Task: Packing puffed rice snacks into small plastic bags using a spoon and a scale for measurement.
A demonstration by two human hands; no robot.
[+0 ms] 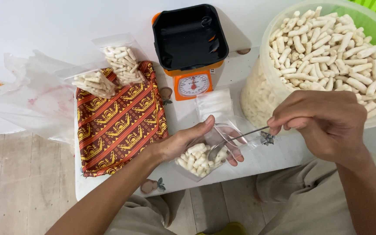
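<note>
My left hand (183,141) holds a small clear plastic bag (205,150) partly filled with white puffed snack sticks (195,159), its mouth held apart by thumb and fingers. My right hand (323,124) grips a metal spoon (236,140) by its handle, and the spoon's bowl sits inside the bag's mouth above the sticks. A big translucent tub (266,82) heaped with the same white sticks stands just beyond my right hand.
An orange dial scale with a black tray (190,37) stands at the back centre. Two filled bags (109,72) rest on a red-and-gold patterned cloth (118,122) to the left. Empty clear bags (215,103) lie by the scale; crumpled plastic (31,100) lies far left.
</note>
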